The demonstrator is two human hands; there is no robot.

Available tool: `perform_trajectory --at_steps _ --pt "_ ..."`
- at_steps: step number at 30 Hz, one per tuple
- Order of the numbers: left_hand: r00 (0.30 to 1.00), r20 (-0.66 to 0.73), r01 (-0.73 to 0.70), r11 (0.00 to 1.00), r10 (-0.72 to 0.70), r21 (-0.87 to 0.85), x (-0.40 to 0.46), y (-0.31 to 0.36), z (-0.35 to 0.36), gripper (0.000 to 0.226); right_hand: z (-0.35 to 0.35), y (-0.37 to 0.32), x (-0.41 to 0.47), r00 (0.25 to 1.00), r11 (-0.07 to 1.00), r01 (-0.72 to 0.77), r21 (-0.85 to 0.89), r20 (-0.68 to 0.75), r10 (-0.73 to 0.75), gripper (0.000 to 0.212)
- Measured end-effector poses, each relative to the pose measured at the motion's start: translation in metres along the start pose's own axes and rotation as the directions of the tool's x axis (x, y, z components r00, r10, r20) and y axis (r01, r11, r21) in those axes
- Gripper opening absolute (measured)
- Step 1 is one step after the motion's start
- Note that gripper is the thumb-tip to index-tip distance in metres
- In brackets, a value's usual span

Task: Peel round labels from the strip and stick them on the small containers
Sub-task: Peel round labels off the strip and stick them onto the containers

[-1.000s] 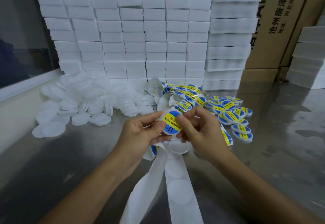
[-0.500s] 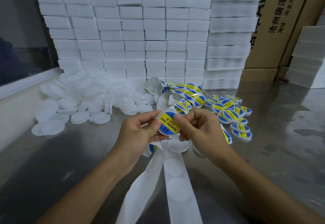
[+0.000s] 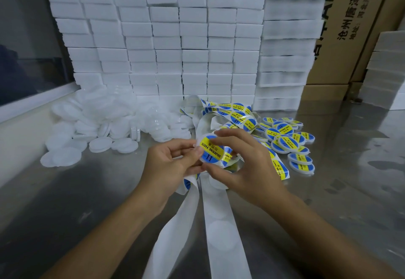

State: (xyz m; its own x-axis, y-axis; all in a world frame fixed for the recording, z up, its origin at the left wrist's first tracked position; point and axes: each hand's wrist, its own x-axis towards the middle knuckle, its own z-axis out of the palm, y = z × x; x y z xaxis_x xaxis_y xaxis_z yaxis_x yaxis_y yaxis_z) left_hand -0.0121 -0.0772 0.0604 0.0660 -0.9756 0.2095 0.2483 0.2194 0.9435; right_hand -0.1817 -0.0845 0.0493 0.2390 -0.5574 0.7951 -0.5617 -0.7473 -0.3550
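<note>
Blue-and-yellow round label with black lettering — same pattern on labelled containers at two o'clock. White plain containers at ten o'clock, white strip, grey tabletop — brown cartons behind.

The round label I hold reads "SOLDERING PASTE" and "II"; the cardboard box behind shows "沧州"

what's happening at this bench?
A person is labelling small round containers. Both hands, left and right, hold one container with a blue-and-yellow label on its face. Spent backing strip trails toward the camera. Unlabelled containers are piled left, labelled ones right, on the metal table.
</note>
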Motion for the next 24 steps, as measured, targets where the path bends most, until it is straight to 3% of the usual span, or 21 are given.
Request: perform_trajectory --at_steps 3,5,8,11,14,18,21,24 --pt "0.999 0.023 -0.044 0.999 0.044 0.026 0.000 0.000 0.002 0.008 -0.003 0.003 0.001 1.000 1.000 -0.001 0.025 -0.023 0.001 0.034" --pt "0.985 -0.041 -0.159 0.980 0.165 0.123 0.001 -0.002 0.001 0.003 -0.008 0.010 0.002 0.998 0.999 -0.030 0.025 -0.050 0.031 0.030" --pt "0.913 -0.130 -0.307 0.863 0.386 0.402 0.006 -0.006 -0.008 0.012 -0.021 0.033 0.005 0.986 0.987 -0.153 -0.052 -0.075 0.149 0.028" --pt "0.882 -0.126 -0.295 0.742 0.453 0.602 0.010 -0.008 -0.017 0.015 -0.039 0.068 0.002 0.946 0.928 -0.323 -0.188 -0.104 0.308 0.028" --pt "0.917 -0.144 -0.160 0.674 0.372 0.721 0.015 -0.013 -0.023 0.010 -0.054 0.101 -0.006 0.873 0.821 -0.487 -0.298 -0.196 0.447 0.028" --pt "0.968 -0.207 0.070 0.639 0.141 0.766 0.017 -0.019 -0.027 0.025 -0.062 0.127 -0.015 0.767 0.687 -0.640 -0.344 -0.351 0.538 0.026" --pt "0.968 -0.249 0.196 0.635 -0.006 0.748 0.019 -0.019 -0.030 0.027 -0.063 0.140 -0.021 0.699 0.571 -0.713 -0.406 -0.344 0.627 0.029" --pt "0.969 -0.230 0.231 0.690 -0.095 0.686 0.019 -0.018 -0.030 0.018 -0.061 0.147 -0.024 0.651 0.509 -0.743 -0.434 -0.295 0.699 0.027"
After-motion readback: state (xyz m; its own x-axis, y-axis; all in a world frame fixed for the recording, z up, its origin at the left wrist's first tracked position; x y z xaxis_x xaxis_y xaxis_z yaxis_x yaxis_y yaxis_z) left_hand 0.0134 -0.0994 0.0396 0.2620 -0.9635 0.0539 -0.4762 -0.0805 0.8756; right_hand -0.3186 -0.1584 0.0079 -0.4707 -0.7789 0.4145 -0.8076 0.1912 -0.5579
